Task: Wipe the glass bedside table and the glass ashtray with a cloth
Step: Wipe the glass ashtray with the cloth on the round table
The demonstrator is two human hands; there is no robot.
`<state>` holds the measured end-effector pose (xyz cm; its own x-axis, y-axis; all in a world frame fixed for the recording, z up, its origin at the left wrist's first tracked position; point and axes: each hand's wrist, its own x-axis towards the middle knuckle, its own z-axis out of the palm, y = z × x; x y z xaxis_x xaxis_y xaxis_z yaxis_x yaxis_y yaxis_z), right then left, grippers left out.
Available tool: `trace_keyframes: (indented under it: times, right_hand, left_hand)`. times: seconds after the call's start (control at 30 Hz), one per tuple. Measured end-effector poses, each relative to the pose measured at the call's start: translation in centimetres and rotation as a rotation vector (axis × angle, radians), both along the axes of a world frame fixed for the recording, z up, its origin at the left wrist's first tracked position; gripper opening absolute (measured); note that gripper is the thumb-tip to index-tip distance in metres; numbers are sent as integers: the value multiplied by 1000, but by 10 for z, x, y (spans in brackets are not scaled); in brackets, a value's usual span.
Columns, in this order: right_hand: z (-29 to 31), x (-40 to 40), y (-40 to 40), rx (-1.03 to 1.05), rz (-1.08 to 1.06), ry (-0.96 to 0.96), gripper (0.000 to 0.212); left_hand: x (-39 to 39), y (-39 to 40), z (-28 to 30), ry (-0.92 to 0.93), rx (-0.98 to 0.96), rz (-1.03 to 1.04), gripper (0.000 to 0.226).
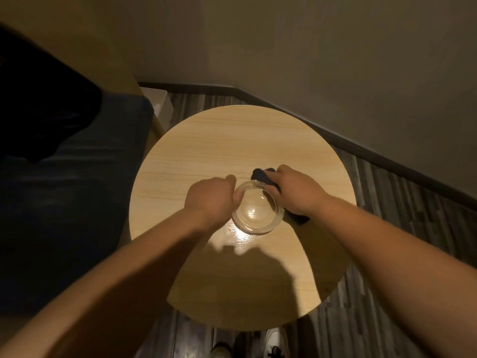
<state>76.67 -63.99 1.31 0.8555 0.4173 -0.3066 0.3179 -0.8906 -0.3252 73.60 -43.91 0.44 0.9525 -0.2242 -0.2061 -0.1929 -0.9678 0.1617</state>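
A: Well, the round table fills the middle, and the ashtray sits on it toward the near side.

B: And the hands?

A: Left hand grips its left rim; right hand clutches the dark cloth against the right rim. Ashtray lies between them, both equally close.

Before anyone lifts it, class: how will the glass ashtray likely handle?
The ashtray looks like thick clear glass, so probably heavy for its size and breakable. Its smooth, glossy wall may be slippery. Low and wide, it seems unlikely to tip on the table; the left hand steadies it.
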Motion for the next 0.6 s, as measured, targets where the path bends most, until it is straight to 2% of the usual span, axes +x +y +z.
trace_keyframes:
  times: [0.1,0.3,0.43,0.6]
  right_hand:
    - [7,20,0,-75,158,37,39]
    - [5,27,-1,-44,188,66,41]
    - [-3,14,-1,-15,59,10,39]
    - [-14,-24,-1,69,-330,-24,39]
  left_hand:
    - [14,1,-1,17,16,-154,34]
    - [5,-11,-12,-25,-27,-31,30]
    - [-1,-16,-15,-47,-12,17,32]
    - [-6,-21,-14,-49,-8,74,34]
